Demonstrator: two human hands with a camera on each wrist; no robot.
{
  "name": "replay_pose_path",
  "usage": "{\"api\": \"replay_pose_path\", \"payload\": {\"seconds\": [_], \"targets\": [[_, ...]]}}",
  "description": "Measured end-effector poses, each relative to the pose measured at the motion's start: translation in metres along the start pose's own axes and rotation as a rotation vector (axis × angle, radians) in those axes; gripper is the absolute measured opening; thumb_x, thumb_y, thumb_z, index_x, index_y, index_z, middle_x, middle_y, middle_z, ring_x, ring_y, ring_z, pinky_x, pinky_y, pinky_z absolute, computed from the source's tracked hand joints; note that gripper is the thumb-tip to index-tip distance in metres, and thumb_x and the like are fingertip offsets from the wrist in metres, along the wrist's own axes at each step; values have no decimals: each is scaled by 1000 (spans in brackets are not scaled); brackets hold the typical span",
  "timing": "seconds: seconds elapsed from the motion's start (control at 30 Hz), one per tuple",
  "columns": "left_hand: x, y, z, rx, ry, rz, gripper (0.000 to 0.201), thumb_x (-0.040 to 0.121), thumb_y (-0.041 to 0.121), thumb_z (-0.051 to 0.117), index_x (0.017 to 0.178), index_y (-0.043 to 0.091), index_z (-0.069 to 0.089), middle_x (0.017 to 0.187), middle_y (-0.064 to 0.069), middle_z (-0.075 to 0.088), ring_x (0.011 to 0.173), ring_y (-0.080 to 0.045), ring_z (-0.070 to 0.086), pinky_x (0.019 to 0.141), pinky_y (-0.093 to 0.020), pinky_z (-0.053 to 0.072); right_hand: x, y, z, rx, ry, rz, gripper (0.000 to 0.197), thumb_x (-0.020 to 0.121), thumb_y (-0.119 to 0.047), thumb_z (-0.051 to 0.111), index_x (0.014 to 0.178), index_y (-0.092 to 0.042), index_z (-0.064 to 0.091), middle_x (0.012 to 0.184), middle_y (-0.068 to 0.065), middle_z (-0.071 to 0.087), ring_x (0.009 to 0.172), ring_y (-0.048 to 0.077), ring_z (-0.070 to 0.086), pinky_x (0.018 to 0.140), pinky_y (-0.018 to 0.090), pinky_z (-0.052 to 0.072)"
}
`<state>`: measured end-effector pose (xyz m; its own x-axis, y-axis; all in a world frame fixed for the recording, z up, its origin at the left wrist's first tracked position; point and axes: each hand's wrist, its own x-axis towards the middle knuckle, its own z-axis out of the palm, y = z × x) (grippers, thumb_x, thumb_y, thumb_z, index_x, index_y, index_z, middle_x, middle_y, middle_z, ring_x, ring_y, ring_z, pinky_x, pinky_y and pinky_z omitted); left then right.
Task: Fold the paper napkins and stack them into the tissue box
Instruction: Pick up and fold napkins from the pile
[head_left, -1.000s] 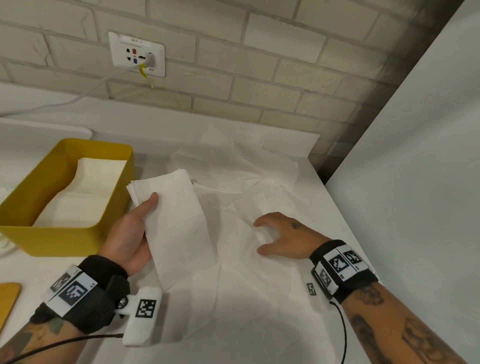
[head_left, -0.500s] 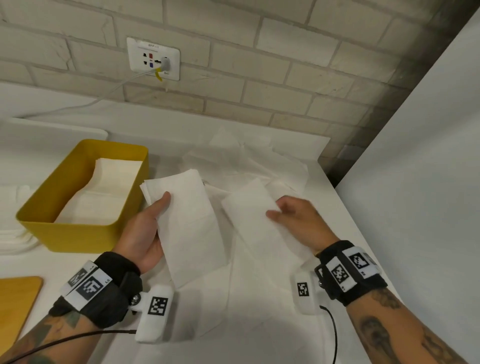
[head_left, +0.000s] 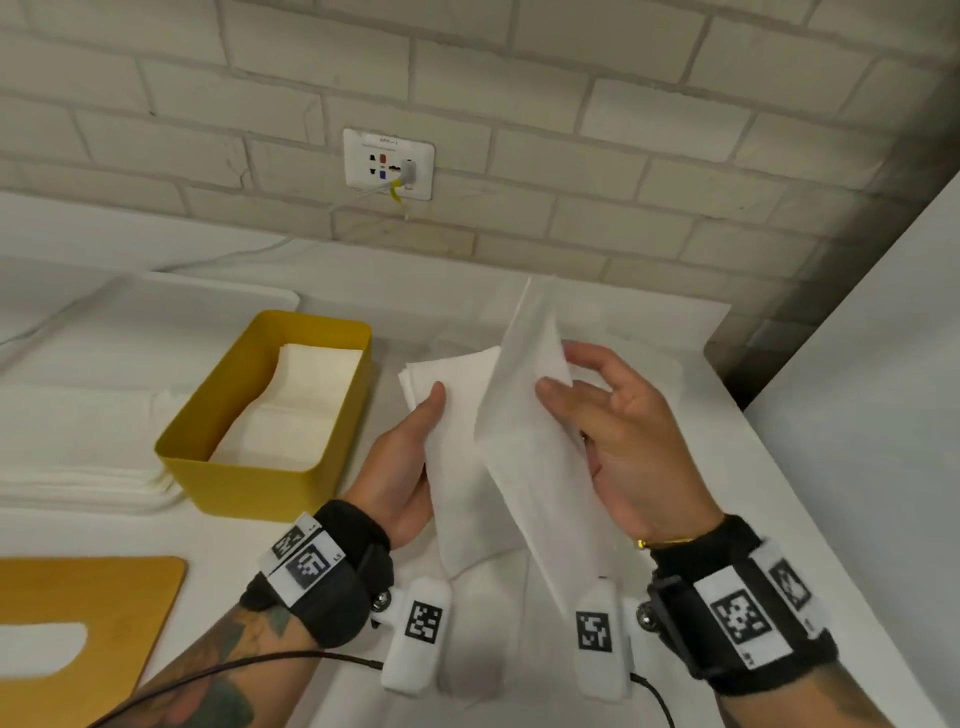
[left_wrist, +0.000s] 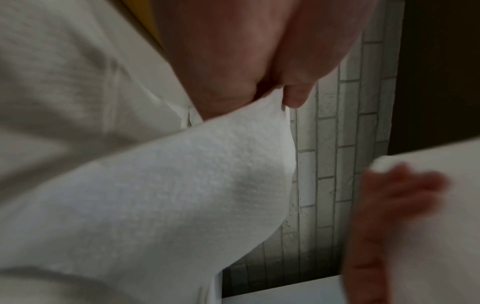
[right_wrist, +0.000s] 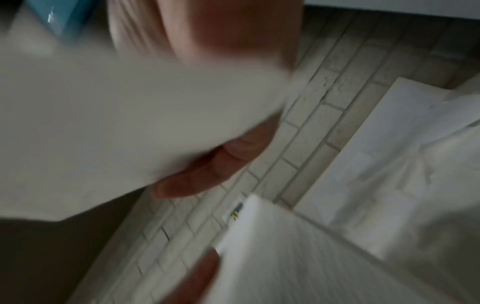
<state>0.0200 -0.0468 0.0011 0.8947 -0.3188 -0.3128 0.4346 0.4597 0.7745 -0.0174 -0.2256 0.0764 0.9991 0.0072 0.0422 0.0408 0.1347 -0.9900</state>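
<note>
At the bottom of the head view both forearms reach in, each wrist wrapped in a black band with white square-patterned code tags. The left hand (head_left: 402, 465), lower centre, lies palm up under a small stack of folded napkins (head_left: 457, 415), thumb pressed on top so the stack is pinched. Just right of it, the right hand (head_left: 618, 441) pinches a single folded napkin (head_left: 524, 426) between thumb and fingertips, tilted up on its long edge, the other fingers loosely curled. This soft, faintly dimpled paper overlaps the stack's right side. At lower left lies a flat tan lid (head_left: 88, 623) with a pale oval slot. Left of centre stands the yellow tissue box (head_left: 270, 486), rounded at the corners, open, with white folded napkins lying inside. More loose white napkins (head_left: 649, 374) spread over the white counter (head_left: 779, 493) behind the hands. On the pale brick wall (head_left: 623, 130) at upper centre is a white socket plate (head_left: 388, 165); its small print is too small to read.
</note>
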Motion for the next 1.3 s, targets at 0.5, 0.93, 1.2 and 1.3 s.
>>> {"api": "replay_pose_path", "payload": {"seconds": [0.5, 0.93, 1.2, 1.3], "targets": [[3, -7, 2, 15, -58, 32, 72, 99, 70, 33, 146, 19, 54, 138, -13, 65, 130, -32, 61, 114, -53, 41, 6, 53, 7, -275, 219, 158, 21, 91, -17, 74, 109, -18, 62, 87, -1, 79, 77, 13, 75, 61, 20, 53], [1, -2, -5, -32, 67, 104, 27, 102, 28, 56, 122, 16, 68, 117, -7, 76, 103, -21, 75, 89, -43, 54, -49, 70, -47, -377, -40, 417, 33, 84, 0, 78, 110, -4, 59, 82, 13, 73, 73, 26, 73, 70, 33, 61], [3, -12, 6, -68, 60, -10, 33, 101, 30, 56, 123, 13, 74, 121, -7, 75, 106, -21, 74, 79, -37, 63, -17, 45, -183, -903, 242, 408, 8, 89, -28, 76, 94, -26, 70, 103, -1, 71, 103, 18, 66, 89, 35, 58], [-3, -17, 21, -47, 46, -44, 33, 99, 28, 57, 126, 11, 66, 118, -8, 76, 102, -22, 75, 80, -38, 62, 1, 53, -218, -1112, 213, 495, 24, 91, -33, 72, 113, -30, 63, 126, -5, 60, 127, 18, 50, 106, 32, 42]]}}
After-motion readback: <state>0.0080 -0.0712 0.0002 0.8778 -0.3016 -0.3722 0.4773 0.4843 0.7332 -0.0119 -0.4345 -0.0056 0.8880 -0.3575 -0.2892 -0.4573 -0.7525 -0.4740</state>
